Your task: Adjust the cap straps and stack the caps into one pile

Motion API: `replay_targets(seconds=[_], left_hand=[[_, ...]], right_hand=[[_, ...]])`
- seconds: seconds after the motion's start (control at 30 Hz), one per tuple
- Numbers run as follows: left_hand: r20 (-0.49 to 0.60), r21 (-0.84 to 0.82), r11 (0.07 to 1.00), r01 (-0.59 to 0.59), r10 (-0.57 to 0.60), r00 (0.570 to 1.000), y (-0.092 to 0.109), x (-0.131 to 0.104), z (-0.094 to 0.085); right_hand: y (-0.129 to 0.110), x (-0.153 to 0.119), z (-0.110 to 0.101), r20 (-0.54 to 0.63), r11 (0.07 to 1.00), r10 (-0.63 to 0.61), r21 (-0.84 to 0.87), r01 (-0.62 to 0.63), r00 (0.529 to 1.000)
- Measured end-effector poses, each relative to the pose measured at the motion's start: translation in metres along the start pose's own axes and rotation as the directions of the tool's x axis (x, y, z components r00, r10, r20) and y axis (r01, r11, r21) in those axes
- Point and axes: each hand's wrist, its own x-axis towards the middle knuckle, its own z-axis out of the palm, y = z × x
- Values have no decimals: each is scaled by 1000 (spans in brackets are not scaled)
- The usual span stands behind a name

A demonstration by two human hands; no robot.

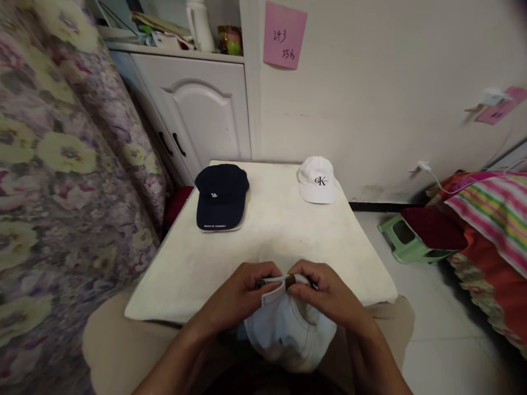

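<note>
Over the near edge of the table (267,230) I hold a light blue cap (280,329), its crown hanging toward my lap. My left hand (251,285) pinches one end of the cap's back strap. On the other side, my right hand (319,288) grips the strap by a brownish metal buckle (290,281). Both hands are closed, with the fingertips close together. A navy cap (222,195) with small white lettering lies at the table's far left, a lighter brim edge showing under it. At the far right sits a white cap (318,180) with black letters.
Behind the table stand a white cabinet (201,104) and a wall with a pink note (285,35). A flowered curtain (61,164) hangs on the left. To the right are a green stool (405,238) with a dark red top and a bed with a striped cover (498,203).
</note>
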Motion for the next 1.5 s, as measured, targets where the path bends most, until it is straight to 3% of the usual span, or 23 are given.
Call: replay_targets(seconds=[0.07, 0.13, 0.2, 0.37, 0.53, 0.63, 0.73, 0.87, 0.97, 1.07, 1.17, 1.33, 1.43, 1.5], left_hand=[[-67, -39, 999, 12, -15, 998, -2, 2, 4], [-120, -82, 996, 22, -31, 992, -5, 5, 7], [-160, -99, 995, 24, -40, 986, -8, 7, 11], [-198, -110, 994, -7, -15, 980, -9, 12, 21], [-147, -180, 984, -5, -22, 989, -12, 14, 27], [-145, -213, 977, 24, -56, 988, -12, 14, 28], [-145, -228, 973, 38, -73, 987, -12, 13, 28], [-145, -261, 965, 36, -76, 986, -11, 12, 29], [-120, -299, 954, 35, -74, 990, -13, 12, 28], [-78, -340, 940, 30, -60, 995, -17, 13, 27], [-38, -355, 934, 43, -60, 997, -18, 14, 23], [41, -130, 992, 3, 2, 999, -6, 10, 13], [22, 85, 996, -21, 19, 1000, 5, 5, 9], [-9, 142, 990, -15, 17, 1000, 8, 2, 8]], right_hand=[[-4, -2, 2, -215, 978, -154, -171, 118, 964], [-9, -5, 5, -388, 924, -331, -317, 213, 860], [-12, -10, 9, -438, 899, -409, -343, 272, 801], [-10, -14, 23, -289, 914, -324, -340, 220, 901], [-4, -10, 22, -253, 859, -351, -470, 203, 902], [-4, -10, 16, -200, 842, -375, -481, 242, 905], [-4, -10, 14, -218, 855, -378, -455, 249, 900], [-6, -11, 15, -304, 935, -314, -261, 239, 899], [-3, -12, 14, -419, 982, -164, 15, 188, 893], [1, -12, 11, -461, 952, 0, 271, 141, 887], [3, -13, 10, -446, 939, 32, 320, 126, 894], [-4, -12, 14, -396, 960, -36, 241, 142, 918], [-9, -11, 17, -353, 972, -138, 133, 196, 925], [-11, -10, 16, -340, 967, -224, 43, 253, 913]])
